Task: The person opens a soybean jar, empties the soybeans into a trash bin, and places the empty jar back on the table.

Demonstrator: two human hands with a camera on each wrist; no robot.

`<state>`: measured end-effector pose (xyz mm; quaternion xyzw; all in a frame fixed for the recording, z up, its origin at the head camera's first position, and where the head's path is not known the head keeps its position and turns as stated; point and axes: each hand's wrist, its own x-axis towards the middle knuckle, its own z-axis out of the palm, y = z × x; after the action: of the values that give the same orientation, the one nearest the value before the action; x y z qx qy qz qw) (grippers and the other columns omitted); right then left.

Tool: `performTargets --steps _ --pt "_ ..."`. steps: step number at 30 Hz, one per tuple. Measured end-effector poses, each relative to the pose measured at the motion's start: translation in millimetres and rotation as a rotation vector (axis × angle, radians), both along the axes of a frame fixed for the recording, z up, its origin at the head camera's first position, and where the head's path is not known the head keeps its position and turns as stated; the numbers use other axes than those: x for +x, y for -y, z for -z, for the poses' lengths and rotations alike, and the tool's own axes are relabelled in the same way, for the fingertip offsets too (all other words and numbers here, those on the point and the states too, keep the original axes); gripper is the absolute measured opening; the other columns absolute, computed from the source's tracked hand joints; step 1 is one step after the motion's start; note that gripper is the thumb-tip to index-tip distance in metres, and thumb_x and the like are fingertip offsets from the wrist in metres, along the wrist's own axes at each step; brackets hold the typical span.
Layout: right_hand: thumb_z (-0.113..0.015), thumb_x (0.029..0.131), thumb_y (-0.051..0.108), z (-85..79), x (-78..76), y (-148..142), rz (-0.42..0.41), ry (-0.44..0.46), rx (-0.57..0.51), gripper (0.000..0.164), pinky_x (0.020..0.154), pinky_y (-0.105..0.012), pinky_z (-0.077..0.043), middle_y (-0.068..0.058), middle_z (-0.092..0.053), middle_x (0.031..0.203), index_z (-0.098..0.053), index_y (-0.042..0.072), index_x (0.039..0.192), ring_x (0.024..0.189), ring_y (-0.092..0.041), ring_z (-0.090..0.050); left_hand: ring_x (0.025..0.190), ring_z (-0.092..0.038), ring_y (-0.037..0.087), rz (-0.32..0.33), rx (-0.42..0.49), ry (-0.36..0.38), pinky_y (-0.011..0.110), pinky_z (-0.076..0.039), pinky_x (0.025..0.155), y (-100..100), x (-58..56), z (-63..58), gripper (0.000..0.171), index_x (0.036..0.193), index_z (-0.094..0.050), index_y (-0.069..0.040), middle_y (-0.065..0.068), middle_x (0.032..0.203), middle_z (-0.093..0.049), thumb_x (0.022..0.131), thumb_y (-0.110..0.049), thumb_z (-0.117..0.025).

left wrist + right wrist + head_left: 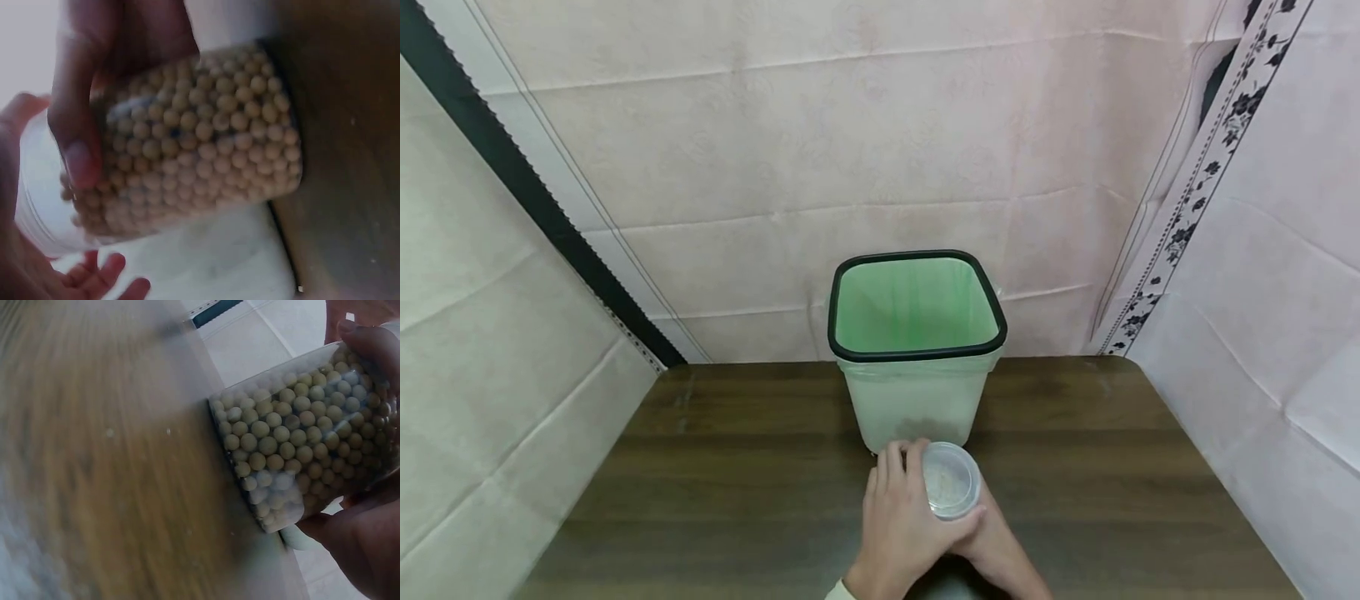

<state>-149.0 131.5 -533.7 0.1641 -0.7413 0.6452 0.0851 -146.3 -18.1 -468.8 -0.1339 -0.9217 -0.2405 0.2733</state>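
A clear plastic jar (200, 137) full of round, pale beans, likely soybeans, shows in both wrist views. Its base is at the wooden tabletop; from above only its clear round lid (951, 481) is visible. My left hand (898, 517) curves round the lid, thumb on the near side and fingers on the far side. Lower down, my right hand (996, 546) grips the jar's body just below the lid, its thumb pressed to the wall in the left wrist view. From above, the left hand partly hides the right hand's fingers.
Just beyond the jar stands a pale green bin (917, 400) with a black rim, its top uncovered. It stands at the back of the brown wooden table (737, 483). White cloth (850, 142) hangs behind and at both sides.
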Motion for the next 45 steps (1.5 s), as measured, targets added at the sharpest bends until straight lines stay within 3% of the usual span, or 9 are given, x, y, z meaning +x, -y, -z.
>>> performTargets --steps 8,13,19,23,29,34,38,41,45 --pt "-0.093 0.072 0.007 -2.6 -0.3 -3.3 0.006 -0.004 0.071 0.099 0.106 -0.018 -0.041 -0.018 -0.057 0.144 -0.038 -0.001 0.155 0.125 -0.004 -0.053 0.088 -0.053 0.022 -0.107 -0.079 -0.089 0.035 -0.049 0.071 -7.5 1.1 -5.6 0.091 0.122 -0.063 -0.013 0.004 0.102 -0.057 0.062 -0.079 -0.080" --pt "-0.092 0.072 0.005 -3.7 -2.5 -1.6 -0.044 0.085 0.035 0.100 0.104 -0.027 -0.047 -0.014 -0.056 0.141 -0.037 0.007 0.154 0.122 -0.014 -0.056 0.087 -0.055 0.022 -0.103 -0.008 -0.127 0.036 -0.052 0.071 -5.0 2.4 -20.1 0.088 0.119 -0.064 -0.013 0.003 0.100 -0.057 0.061 -0.077 -0.082" --pt "-0.099 0.067 0.004 -8.9 -5.1 0.8 -0.067 0.185 -0.043 0.105 0.099 -0.025 -0.051 -0.009 -0.051 0.148 -0.041 0.023 0.152 0.123 -0.021 -0.058 0.104 -0.054 0.021 -0.017 0.141 -0.029 0.037 -0.054 0.079 27.5 4.3 -55.8 0.091 0.140 -0.059 -0.015 0.005 0.118 -0.056 0.068 -0.060 -0.090" --pt "-0.102 0.067 0.012 -11.4 -4.0 -2.7 -0.050 0.140 0.013 0.099 0.109 -0.019 -0.039 -0.003 -0.051 0.151 -0.048 0.024 0.149 0.131 -0.017 -0.054 0.116 -0.052 0.024 -0.021 0.139 0.077 0.042 -0.053 0.088 58.3 10.0 -62.3 0.094 0.149 -0.054 -0.015 0.005 0.133 -0.054 0.069 -0.048 -0.090" --pt "-0.100 0.068 0.009 -9.1 -0.4 -10.6 -0.056 0.159 0.017 0.097 0.107 -0.018 -0.039 -0.005 -0.052 0.148 -0.048 0.021 0.149 0.128 -0.012 -0.053 0.114 -0.052 0.026 -0.016 0.056 0.322 0.045 -0.052 0.086 81.6 12.6 -33.0 0.091 0.151 -0.053 -0.016 0.006 0.138 -0.053 0.071 -0.040 -0.088" --pt "-0.100 0.069 0.007 -7.6 -1.0 -15.2 -0.045 0.148 0.014 0.098 0.107 -0.017 -0.039 -0.010 -0.051 0.150 -0.046 0.017 0.151 0.129 -0.010 -0.053 0.115 -0.046 0.032 0.084 0.049 0.523 0.044 -0.054 0.074 82.8 0.6 2.3 0.095 0.151 -0.052 -0.007 0.016 0.136 -0.048 0.066 -0.026 -0.090" --pt "-0.100 0.068 0.005 -7.1 -1.6 -19.3 0.006 0.129 0.027 0.099 0.105 -0.015 -0.039 -0.012 -0.053 0.149 -0.045 0.015 0.150 0.127 -0.008 -0.053 0.113 -0.042 0.035 0.128 0.005 0.676 0.048 -0.053 0.072 76.7 -11.4 20.7 0.100 0.154 -0.050 -0.006 0.018 0.129 -0.046 0.064 -0.020 -0.091" --pt "-0.100 0.068 0.005 -7.8 -2.4 -22.0 0.024 0.133 0.024 0.099 0.104 -0.015 -0.040 -0.012 -0.053 0.148 -0.045 0.015 0.150 0.126 -0.007 -0.053 0.113 -0.046 0.035 0.129 -0.068 0.743 0.052 -0.053 0.078 70.5 -17.4 29.5 0.101 0.155 -0.050 -0.008 0.017 0.129 -0.050 0.065 -0.024 -0.093" --pt "-0.099 0.070 0.004 -8.7 -2.6 -22.5 0.020 0.168 0.005 0.098 0.104 -0.017 -0.041 -0.014 -0.051 0.149 -0.044 0.014 0.151 0.126 -0.008 -0.054 0.114 -0.051 0.035 0.117 -0.155 0.754 0.055 -0.050 0.087 64.8 -20.0 35.8 0.101 0.154 -0.051 -0.010 0.017 0.131 -0.054 0.066 -0.031 -0.097"
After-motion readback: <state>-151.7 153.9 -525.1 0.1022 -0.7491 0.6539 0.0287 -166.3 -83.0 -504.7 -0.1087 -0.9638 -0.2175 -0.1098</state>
